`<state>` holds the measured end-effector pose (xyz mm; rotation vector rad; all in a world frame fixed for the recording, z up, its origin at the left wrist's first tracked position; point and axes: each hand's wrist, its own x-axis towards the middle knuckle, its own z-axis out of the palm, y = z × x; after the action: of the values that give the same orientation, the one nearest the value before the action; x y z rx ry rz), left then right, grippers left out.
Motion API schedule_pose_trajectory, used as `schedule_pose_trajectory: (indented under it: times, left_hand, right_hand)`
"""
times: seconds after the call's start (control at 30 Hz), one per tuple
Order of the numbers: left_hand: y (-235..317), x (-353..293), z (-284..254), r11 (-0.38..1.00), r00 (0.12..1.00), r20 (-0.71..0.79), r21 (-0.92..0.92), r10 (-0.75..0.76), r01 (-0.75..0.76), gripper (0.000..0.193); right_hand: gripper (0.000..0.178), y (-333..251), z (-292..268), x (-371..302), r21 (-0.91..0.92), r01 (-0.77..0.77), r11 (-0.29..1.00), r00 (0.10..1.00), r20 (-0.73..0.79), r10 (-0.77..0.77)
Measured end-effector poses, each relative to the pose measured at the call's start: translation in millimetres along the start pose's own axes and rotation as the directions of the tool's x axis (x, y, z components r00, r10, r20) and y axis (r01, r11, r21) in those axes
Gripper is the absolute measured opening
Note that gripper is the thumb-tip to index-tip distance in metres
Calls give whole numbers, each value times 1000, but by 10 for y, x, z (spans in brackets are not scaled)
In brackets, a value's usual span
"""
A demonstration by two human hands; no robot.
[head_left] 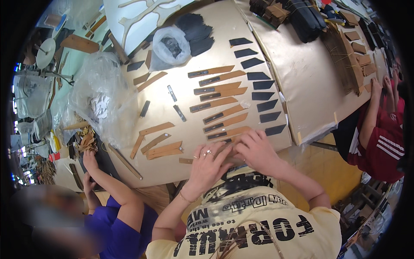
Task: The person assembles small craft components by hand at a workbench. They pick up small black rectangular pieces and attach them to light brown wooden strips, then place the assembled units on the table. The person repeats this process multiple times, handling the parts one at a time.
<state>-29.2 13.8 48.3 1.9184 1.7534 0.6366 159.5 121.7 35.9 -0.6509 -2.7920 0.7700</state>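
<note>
Close to the table's near edge, my left hand [207, 167], with a ring on a finger, and my right hand [258, 151] meet. Their bent fingers pinch a brown leather-like strip [186, 161], mostly hidden under them; one end sticks out left of my left hand. Just beyond, a row of brown strips with dark rectangular ends [230, 132] runs away from me. To the right of it stands a column of black slant-ended pieces [274, 129]. Loose brown strips [164, 150] lie to the left of my left hand.
Two small dark bars with metal [179, 113] lie left of the row. A clear plastic bag [171, 45] holds dark pieces, beside black flat pieces [194, 32]. Bundled brown strips [345, 56] lie far right. One person in purple [123, 224] works at left, another in red [384, 142] at right.
</note>
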Motion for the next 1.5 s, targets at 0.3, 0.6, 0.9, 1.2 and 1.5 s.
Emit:
schedule_pose_trajectory:
  times: [0.3, 0.6, 0.9, 1.2, 1.5]
  left_hand:
    - [-215, 980, -469, 265, 829, 482, -791, -284, 551, 28]
    - [-438, 2176, -471, 496, 939, 262, -799, -223, 341, 24]
    - [-696, 2465, -586, 510, 910, 390, -760, -141, 404, 27]
    - [-887, 2642, -505, 534, 920, 321, -749, -225, 392, 31]
    - [-996, 2726, -360, 451, 865, 234, -776, -444, 442, 20]
  right_hand:
    - [21, 406, -638, 406, -219, 93, 971, 853, -486, -191]
    - [100, 1435, -959, 889, 980, -196, -28, 915, 193, 355]
    - [90, 1657, -967, 1226, 994, -74, -86, 925, 101, 366]
    - [63, 1800, -978, 1339, 956, -188, 224, 843, 40, 537]
    - [25, 1978, -971, 1593, 742, -487, 461, 739, 68, 670]
